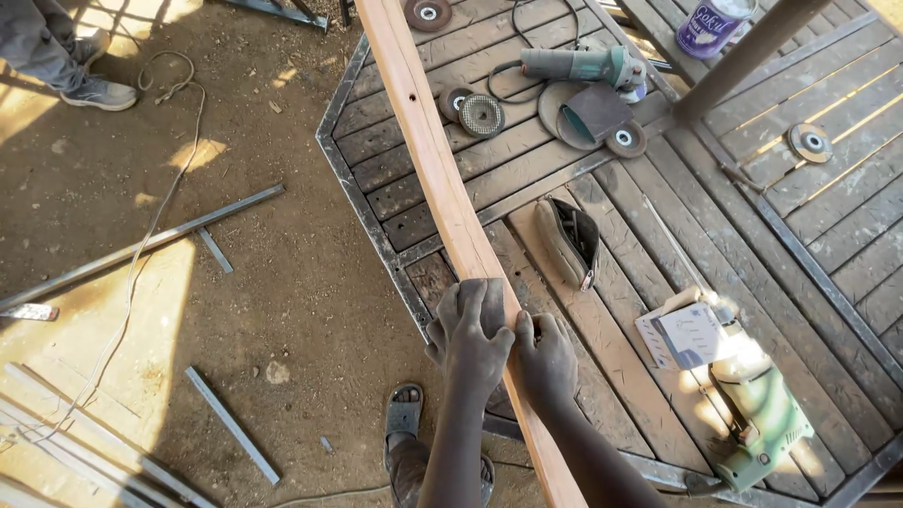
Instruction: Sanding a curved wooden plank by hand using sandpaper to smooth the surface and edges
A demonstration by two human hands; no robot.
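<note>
Slatted wooden table point(602, 310) — dusty dirt floor point(273, 282) — hands pressing plank point(442, 179).

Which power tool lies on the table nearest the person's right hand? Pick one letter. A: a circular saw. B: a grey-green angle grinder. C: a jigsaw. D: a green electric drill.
D: the green electric drill lies on the slatted wooden table just right of the right hand, which grips the long wooden plank beside the left hand; the angle grinder sits far off near the top.

Your left hand point(473, 329) hides what it presses; the plank point(442, 188) and can point(710, 23) run past the frame's edges.
</note>
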